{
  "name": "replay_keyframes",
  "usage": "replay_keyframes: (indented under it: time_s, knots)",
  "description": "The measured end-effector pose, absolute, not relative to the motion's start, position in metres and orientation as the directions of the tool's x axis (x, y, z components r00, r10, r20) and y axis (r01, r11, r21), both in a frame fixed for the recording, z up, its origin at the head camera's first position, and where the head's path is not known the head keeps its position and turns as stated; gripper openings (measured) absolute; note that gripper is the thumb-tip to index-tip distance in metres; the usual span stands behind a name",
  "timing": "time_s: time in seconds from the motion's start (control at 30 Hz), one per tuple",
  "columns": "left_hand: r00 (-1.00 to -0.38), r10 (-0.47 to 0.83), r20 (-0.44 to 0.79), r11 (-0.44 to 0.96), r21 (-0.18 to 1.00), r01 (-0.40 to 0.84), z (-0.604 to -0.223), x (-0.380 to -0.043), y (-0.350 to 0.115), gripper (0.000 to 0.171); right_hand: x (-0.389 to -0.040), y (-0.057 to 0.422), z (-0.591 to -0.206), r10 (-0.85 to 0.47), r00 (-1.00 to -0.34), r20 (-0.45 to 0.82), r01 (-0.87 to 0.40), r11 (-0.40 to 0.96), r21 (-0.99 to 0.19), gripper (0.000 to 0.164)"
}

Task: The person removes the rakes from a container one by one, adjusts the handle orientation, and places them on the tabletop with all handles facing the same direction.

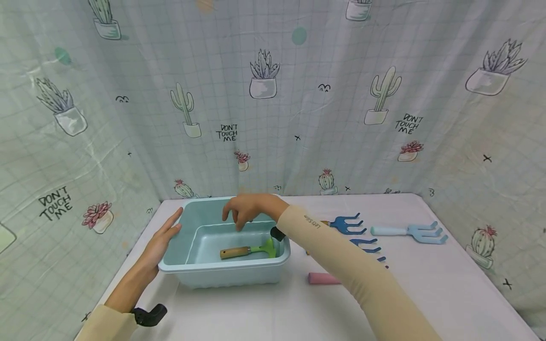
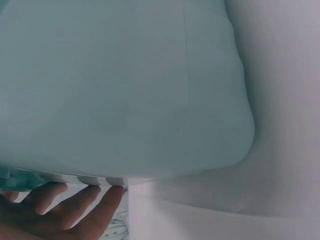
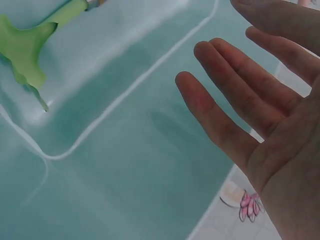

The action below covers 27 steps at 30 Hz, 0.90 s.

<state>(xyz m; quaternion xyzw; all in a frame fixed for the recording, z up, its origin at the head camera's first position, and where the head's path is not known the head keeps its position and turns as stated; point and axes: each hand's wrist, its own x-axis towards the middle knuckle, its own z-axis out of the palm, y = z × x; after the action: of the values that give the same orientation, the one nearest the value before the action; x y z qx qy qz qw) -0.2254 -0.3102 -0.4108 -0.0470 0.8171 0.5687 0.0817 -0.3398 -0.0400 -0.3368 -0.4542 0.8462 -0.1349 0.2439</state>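
A pale teal plastic basin [image 1: 230, 278] stands on the white table. Inside it, near the front wall, lies a small hand rake [image 1: 236, 252] with a wooden handle and a green head, which also appears in the right wrist view as the green rake head [image 3: 25, 47]. My left hand [image 1: 157, 244] rests against the basin's left side, its fingers [image 2: 102, 212] extended along the rim. Above the basin's interior hovers my right hand [image 1: 249, 208], holding nothing. Its fingers are spread and loosely bent, apart from the rake.
Right of the basin lie a blue hand rake [image 1: 347, 224], a second blue rake [image 1: 364, 243] partly behind the right sleeve, and a light blue rake [image 1: 420, 233]. A pink handle [image 1: 323, 278] shows beside the sleeve. A cactus-print curtain [image 1: 298, 113] surrounds the table.
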Motion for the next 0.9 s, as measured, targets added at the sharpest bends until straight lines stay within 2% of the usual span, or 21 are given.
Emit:
replay_keyframes:
  time_s: [0.3, 0.9]
  knots:
    - [-0.982, 0.014, -0.187, 0.355, 0.919, -0.170, -0.408, -0.226, -0.309, 0.060, -0.335, -0.054, -0.356, -0.800, -0.465, -0.380, -0.639, 0.600, -0.481, 0.055]
    - [-0.989, 0.013, -0.148, 0.357, 0.925, -0.134, -0.410, -0.224, -0.311, 0.061, -0.342, -0.068, -0.384, -0.694, -0.475, -0.540, -0.580, 0.709, -0.401, 0.055]
